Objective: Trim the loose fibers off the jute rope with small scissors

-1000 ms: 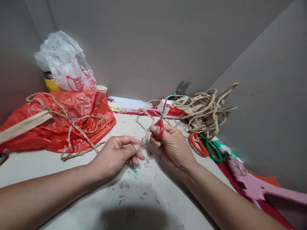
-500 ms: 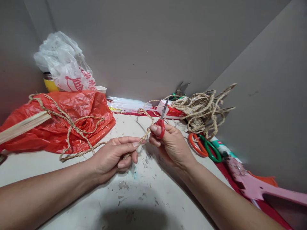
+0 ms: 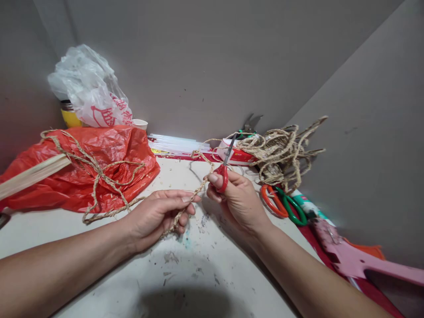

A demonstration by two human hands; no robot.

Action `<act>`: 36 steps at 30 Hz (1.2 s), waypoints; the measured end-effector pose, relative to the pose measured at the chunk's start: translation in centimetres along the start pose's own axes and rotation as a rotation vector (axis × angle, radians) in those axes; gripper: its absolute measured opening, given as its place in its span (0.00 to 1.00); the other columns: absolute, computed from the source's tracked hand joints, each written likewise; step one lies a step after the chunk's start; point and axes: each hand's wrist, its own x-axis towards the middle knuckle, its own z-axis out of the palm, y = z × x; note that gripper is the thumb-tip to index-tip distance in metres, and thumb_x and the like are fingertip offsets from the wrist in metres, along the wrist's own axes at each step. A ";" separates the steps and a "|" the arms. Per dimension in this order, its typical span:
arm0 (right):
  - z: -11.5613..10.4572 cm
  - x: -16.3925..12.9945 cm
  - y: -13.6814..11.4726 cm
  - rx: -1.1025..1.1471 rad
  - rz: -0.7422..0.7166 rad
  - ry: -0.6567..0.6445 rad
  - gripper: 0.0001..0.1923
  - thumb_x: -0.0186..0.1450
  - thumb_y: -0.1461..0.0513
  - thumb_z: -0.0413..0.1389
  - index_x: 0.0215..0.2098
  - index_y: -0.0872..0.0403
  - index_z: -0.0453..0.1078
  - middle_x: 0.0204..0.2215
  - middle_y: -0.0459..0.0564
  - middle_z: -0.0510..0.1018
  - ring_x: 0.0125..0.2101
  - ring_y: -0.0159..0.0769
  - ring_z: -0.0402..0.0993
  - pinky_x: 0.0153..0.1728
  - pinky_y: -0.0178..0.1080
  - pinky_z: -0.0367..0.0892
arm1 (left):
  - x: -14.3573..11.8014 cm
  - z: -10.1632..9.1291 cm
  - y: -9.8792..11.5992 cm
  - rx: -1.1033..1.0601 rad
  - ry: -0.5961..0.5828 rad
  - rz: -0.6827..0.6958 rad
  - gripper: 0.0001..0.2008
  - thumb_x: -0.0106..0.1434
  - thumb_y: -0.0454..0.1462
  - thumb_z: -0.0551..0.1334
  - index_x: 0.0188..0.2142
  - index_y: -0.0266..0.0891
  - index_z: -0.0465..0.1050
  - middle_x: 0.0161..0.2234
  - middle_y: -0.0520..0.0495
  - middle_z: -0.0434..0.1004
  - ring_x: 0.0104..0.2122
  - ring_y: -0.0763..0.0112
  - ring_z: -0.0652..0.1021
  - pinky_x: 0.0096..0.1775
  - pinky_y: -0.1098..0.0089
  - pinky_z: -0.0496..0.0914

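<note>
Between my two hands runs a tan twisted straw rope [image 3: 199, 189]. My left hand [image 3: 167, 212] pinches it between thumb and forefinger, and the rope crosses the palm over loosely curled lower fingers. My right hand [image 3: 236, 198] is closed around the red handles of small scissors [image 3: 222, 176], whose blades point up and away. Its thumb and fingertips also seem to touch the rope. From there the rope bends back toward the far edge of the table. Another stretch of rope lies left of my left hand, across a red plastic bag [image 3: 139, 148].
At the right rear sits a pile of rope [image 3: 278, 150], with orange-and-green-handled shears [image 3: 289, 207] before it. A pink glue gun [image 3: 357, 258] lies at right. Clear glue sticks [image 3: 175, 143] line the back. A wooden strip [image 3: 33, 176] and a white plastic bag [image 3: 89, 84] are at left.
My left hand's lower fingers have loosened, so more rope shows across the palm. My right hand and the scissors have barely moved.
</note>
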 end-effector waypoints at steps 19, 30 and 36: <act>-0.7 -0.4 -0.7 -0.790 -0.274 -0.110 0.17 0.58 0.56 0.56 0.15 0.53 0.59 0.13 0.40 0.59 0.17 0.26 0.52 0.20 0.32 0.50 | 0.5 -0.3 0.0 0.022 0.344 0.195 0.10 0.46 0.33 0.70 0.30 0.35 0.75 0.21 0.53 0.73 0.20 0.82 0.70 0.25 0.78 0.62; -1.2 -0.5 -1.1 -1.765 -0.611 -0.338 0.14 0.58 0.53 0.51 0.25 0.55 0.70 0.19 0.49 0.73 0.21 0.34 0.66 0.27 0.37 0.51 | 0.8 -0.7 -0.1 0.067 0.445 0.281 0.12 0.46 0.34 0.70 0.32 0.36 0.74 0.21 0.54 0.72 0.19 0.81 0.69 0.24 0.77 0.61; -0.6 -0.8 -1.4 -1.943 -0.529 -0.348 0.17 0.59 0.51 0.50 0.26 0.56 0.71 0.20 0.53 0.76 0.22 0.37 0.68 0.26 0.39 0.49 | 0.8 -0.7 -0.2 0.116 0.512 0.292 0.10 0.45 0.34 0.70 0.29 0.36 0.74 0.19 0.54 0.71 0.18 0.80 0.68 0.23 0.76 0.59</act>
